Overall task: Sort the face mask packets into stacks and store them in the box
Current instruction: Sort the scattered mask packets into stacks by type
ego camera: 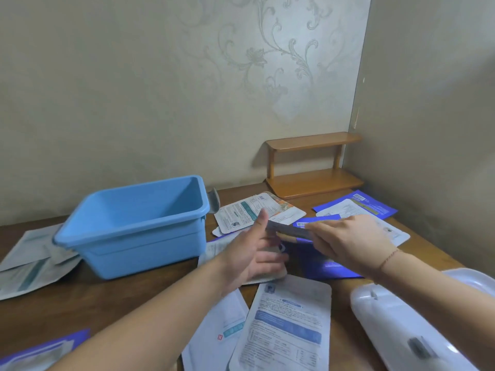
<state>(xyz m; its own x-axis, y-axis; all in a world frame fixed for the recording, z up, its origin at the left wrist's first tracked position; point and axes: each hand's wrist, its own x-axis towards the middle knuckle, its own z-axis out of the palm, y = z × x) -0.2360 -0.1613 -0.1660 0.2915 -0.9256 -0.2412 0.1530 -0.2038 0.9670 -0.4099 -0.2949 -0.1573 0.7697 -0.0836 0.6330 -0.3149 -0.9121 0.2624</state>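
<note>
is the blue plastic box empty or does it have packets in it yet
Empty as far as visible: the blue plastic box shows only bare inner walls; its floor is hidden.

A brown wooden table [112,295] carries everything; a blue box [139,223] stands far left, grey packets [29,261] beside it on the left; white packets [284,325] lie near centre; purple packets [359,207] lie far right; a wooden shelf [313,164] stands in the far corner; a white lid [417,322] lies near right.
</note>
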